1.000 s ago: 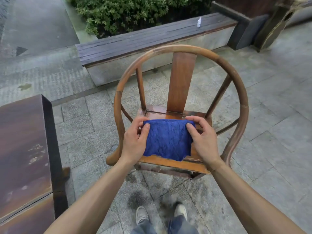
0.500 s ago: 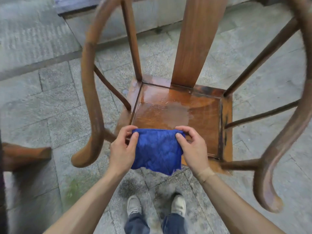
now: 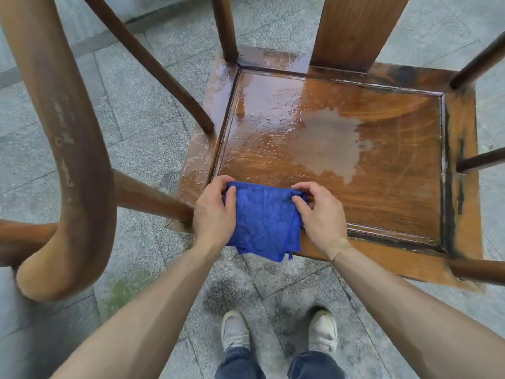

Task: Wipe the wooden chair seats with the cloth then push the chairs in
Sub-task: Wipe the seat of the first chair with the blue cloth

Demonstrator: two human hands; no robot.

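A wooden chair with a curved armrest (image 3: pixel 68 149) stands right in front of me, its seat (image 3: pixel 369 165) wet and glossy with a pooled patch near the middle. A folded blue cloth (image 3: pixel 263 220) lies over the seat's front left edge, its lower end hanging off. My left hand (image 3: pixel 213 214) pinches the cloth's left top corner. My right hand (image 3: pixel 319 214) pinches its right top corner. Both thumbs lie on top of the cloth.
The chair's back splat (image 3: pixel 355 31) and spindles (image 3: pixel 226 26) rise at the far side of the seat. Grey stone paving (image 3: pixel 131 110) surrounds the chair. My two shoes (image 3: pixel 235 329) stand just in front of the seat's edge.
The view has dropped and closed in on the seat. Both hands, still holding the cloth, have stayed at the seat's front left edge.
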